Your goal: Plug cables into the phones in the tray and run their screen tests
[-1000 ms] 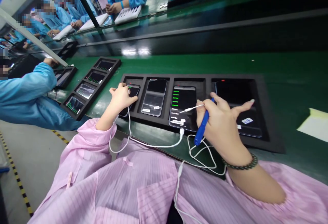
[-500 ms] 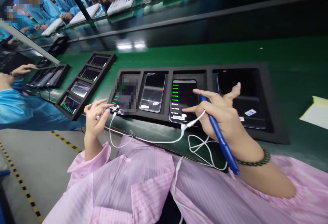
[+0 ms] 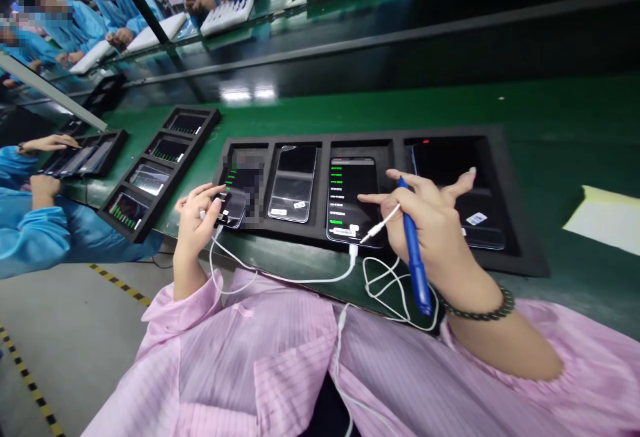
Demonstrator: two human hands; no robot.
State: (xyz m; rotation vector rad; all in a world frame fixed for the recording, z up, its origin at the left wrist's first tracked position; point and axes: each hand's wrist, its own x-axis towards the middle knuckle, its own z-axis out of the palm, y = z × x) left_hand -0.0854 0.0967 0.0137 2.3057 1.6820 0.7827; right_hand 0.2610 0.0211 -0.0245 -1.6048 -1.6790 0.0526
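My right hand (image 3: 430,223) holds a blue pen (image 3: 415,257) between its fingers, along with a white cable whose slim plug (image 3: 374,230) points down-left. Its index finger reaches over the lit phone (image 3: 350,203) with green and white text lines; another white connector (image 3: 353,251) meets that phone's lower edge. At the left, my left hand (image 3: 197,217) has its fingers apart, a fingertip at the screen of the leftmost phone (image 3: 240,200), where a white cable runs to the lower edge. Between them lies a dark-screened phone (image 3: 293,183). All sit in a black foam tray (image 3: 323,150).
The tray's right slot holds another dark phone (image 3: 450,163), partly behind my right hand. A second phone tray (image 3: 163,173) stands to the left, near a co-worker's hands. Paper (image 3: 607,220) lies at the right. Loose white cable (image 3: 395,290) coils by the table edge.
My left hand has shifted up the leftmost phone's screen. My right index finger has moved up the lit phone, whose text lines have changed. The slim plug now shows apart from the connector.
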